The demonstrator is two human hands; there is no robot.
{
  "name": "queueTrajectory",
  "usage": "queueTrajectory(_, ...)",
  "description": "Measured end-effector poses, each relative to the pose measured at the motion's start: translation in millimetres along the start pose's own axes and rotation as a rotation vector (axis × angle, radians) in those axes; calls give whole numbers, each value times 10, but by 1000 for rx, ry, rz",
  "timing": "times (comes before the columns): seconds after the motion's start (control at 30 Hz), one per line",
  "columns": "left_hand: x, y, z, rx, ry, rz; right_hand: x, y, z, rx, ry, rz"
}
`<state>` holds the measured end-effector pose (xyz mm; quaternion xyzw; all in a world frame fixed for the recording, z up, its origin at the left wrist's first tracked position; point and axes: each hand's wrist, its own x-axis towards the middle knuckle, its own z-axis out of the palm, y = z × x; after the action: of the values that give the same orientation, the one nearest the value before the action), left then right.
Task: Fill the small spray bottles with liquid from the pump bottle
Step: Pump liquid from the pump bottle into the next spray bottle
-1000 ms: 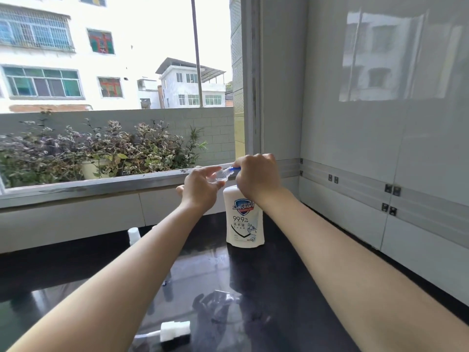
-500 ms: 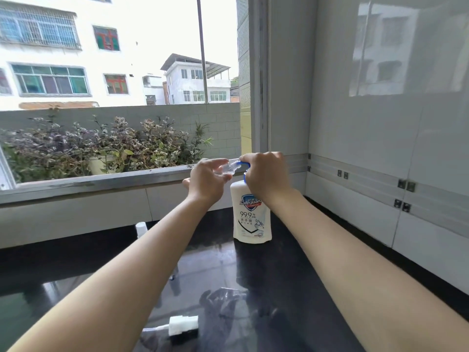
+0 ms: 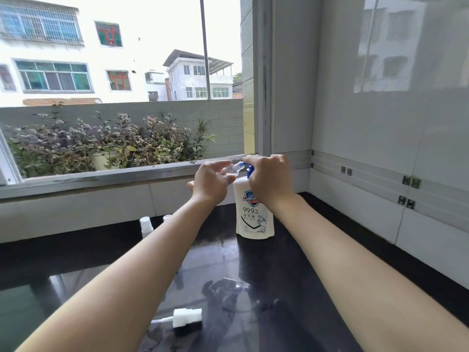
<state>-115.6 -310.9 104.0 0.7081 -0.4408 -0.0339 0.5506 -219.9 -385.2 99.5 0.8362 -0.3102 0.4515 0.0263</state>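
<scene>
A white pump bottle (image 3: 254, 214) with a blue pump stands upright on the black counter (image 3: 291, 275) near the back wall. My right hand (image 3: 270, 177) covers and grips its pump head. My left hand (image 3: 212, 182) holds a small clear spray bottle (image 3: 232, 170) tilted, its mouth against the blue nozzle. Two more small spray bottles with white caps (image 3: 146, 224) stand behind my left forearm, partly hidden. A detached white spray cap with a thin tube (image 3: 186, 317) lies on the counter near the front.
A white tiled wall (image 3: 380, 148) closes the right side. The window sill (image 3: 101, 179) runs along the back, with potted plants (image 3: 101, 148) outside. The counter is glossy and mirrors my arms.
Both hands keep their grip at the pump nozzle. The view has drifted a little, so the pump bottle sits slightly further right in the frame.
</scene>
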Motion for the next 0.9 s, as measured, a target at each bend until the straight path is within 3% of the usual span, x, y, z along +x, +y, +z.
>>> queueTrajectory(0.5, 51, 55, -20, -20, 4, 4, 271, -80, -164, -49, -95, -13)
queueTrajectory(0.73, 38, -8, 1, -45, -24, -17, 25, -14, -32, -33, -25, -13)
queueTrajectory(0.9, 61, 64, 1, -36, 10, -2, 249, -57, -149, -27, -101, -10)
